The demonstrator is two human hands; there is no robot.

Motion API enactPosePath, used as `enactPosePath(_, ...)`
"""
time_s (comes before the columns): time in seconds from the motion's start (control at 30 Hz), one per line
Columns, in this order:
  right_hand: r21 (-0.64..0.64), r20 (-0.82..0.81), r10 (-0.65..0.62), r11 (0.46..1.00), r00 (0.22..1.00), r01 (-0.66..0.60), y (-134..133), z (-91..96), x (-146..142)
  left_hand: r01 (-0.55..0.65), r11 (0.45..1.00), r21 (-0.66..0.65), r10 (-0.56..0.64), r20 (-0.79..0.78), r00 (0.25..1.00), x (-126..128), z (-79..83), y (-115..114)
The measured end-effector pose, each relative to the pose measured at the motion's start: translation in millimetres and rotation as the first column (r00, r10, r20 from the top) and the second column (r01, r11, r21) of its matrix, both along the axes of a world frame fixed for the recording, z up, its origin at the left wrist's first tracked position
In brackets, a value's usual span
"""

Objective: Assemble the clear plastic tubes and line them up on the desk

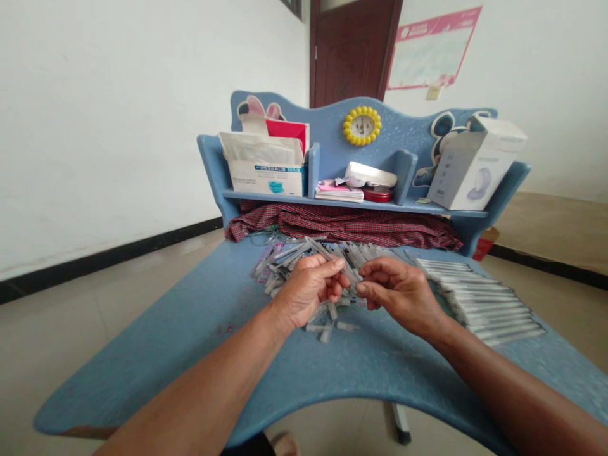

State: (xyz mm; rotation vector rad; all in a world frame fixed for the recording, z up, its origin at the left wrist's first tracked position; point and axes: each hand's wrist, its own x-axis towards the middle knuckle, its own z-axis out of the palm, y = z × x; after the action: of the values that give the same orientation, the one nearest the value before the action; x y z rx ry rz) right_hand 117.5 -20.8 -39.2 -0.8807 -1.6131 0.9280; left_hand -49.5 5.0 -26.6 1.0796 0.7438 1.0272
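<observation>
Above the middle of the desk, my left hand [313,282] is closed around a clear pen barrel [350,273], thumb on top. My right hand [401,291] faces it, thumb and fingers pinched at the barrel's near right end; whether a small part sits there too is hidden. Under and behind both hands spreads a loose pile of clear pen barrels [280,266]. Several short translucent pen caps [327,329] lie just in front of it. To the right of my right hand, pens with dark refills [489,304] lie side by side in a row.
The blue desk [156,342] curves inward at its front edge. Behind the pile lies a bunched checked cloth [351,227]. On the shelf stand a mask box [266,177], papers [339,191], a red tin [377,194] and a white box [475,168]. A yellow clock [361,126] hangs above.
</observation>
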Motion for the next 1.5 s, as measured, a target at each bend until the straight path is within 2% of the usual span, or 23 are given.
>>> enactPosePath(0.17, -0.055, -0.022, 0.048, 0.997, 0.999, -0.049, 2.4, -2.6, -1.0, -0.015, 1.0, 0.013, 0.015, 0.009, 1.0, 0.7, -0.6, 0.7)
enactPosePath(0.43, -0.232, -0.012, 0.107, 0.967, 0.994, -0.107, 4.5, -5.1, -2.1, -0.031, 0.999, 0.018, 0.03, 0.018, 0.999, 0.6, 0.7, 1.2)
enactPosePath(0.67, -0.447, -0.184, 0.163, 0.865, 0.969, -0.23, 3.0, -5.4, -3.9, -0.045, 0.999, 0.024, 0.044, 0.015, 0.999, 0.9, 0.1, 1.1)
enactPosePath(0.77, -0.437, -0.147, 0.142, 0.879, 0.979, -0.193, 3.9, -4.3, -2.0, -0.074, 0.997, 0.024, 0.074, 0.011, 0.997, 0.7, -1.0, 2.9)
enactPosePath(1.0, -0.32, -0.075, 0.109, 0.939, 0.991, -0.127, 6.0, -7.3, -1.4, -0.084, 0.996, 0.025, 0.083, 0.002, 0.997, 1.0, -0.9, 2.5)
enactPosePath(1.2, -0.379, -0.04, 0.147, 0.913, 0.988, -0.151, 3.9, -5.4, -2.7, -0.071, 0.997, 0.023, 0.071, -0.002, 0.997, 1.0, -1.2, 2.5)
enactPosePath(1.37, -0.319, -0.035, 0.107, 0.941, 0.994, -0.113, 4.8, -5.7, -2.4, -0.085, 0.996, 0.029, 0.086, -0.005, 0.996, 0.5, -3.1, 4.1)
enactPosePath(1.5, -0.358, -0.003, 0.139, 0.924, 0.99, -0.13, 4.7, -6.6, -2.6, -0.082, 0.996, 0.026, 0.082, -0.004, 0.997, 1.0, -2.9, 3.5)
